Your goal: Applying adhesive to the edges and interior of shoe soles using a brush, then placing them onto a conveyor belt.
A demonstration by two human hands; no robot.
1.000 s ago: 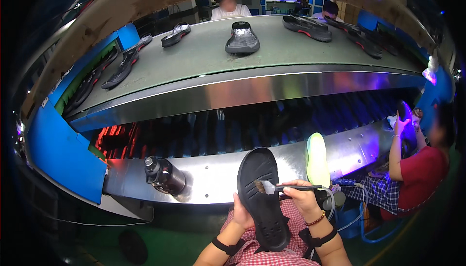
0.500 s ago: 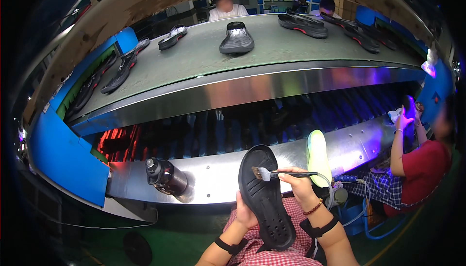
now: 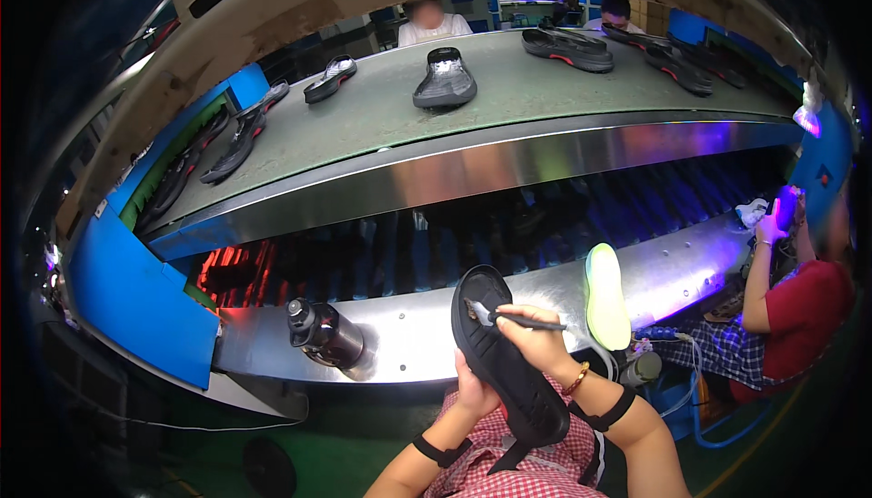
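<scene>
In the head view, a worn green flat surface (image 3: 381,112) curves across the upper part of the frame, edged by a shiny metal strip (image 3: 436,176). Below lies a dark slatted channel (image 3: 422,253), glowing red at left and violet at right, then a silvery metal tabletop (image 3: 431,339) across the middle. The green floor (image 3: 363,448) shows at the lower left.

Two black shoe pieces (image 3: 445,80) stand singly near the upper middle; others overlap at both sides, too crowded to count. On the tabletop are one dark glossy bottle (image 3: 329,335) and one yellow-green sole (image 3: 607,298). Three other people show: two at the top, one in red (image 3: 804,316) at right.

Any lettering on the bottle is too small to read.

At lower middle, the left hand (image 3: 477,394) grasps one long black sole (image 3: 516,375) by its left edge; the right hand (image 3: 538,342) pinches one dark-handled brush (image 3: 483,315), its bristles at the sole's upper end.
</scene>
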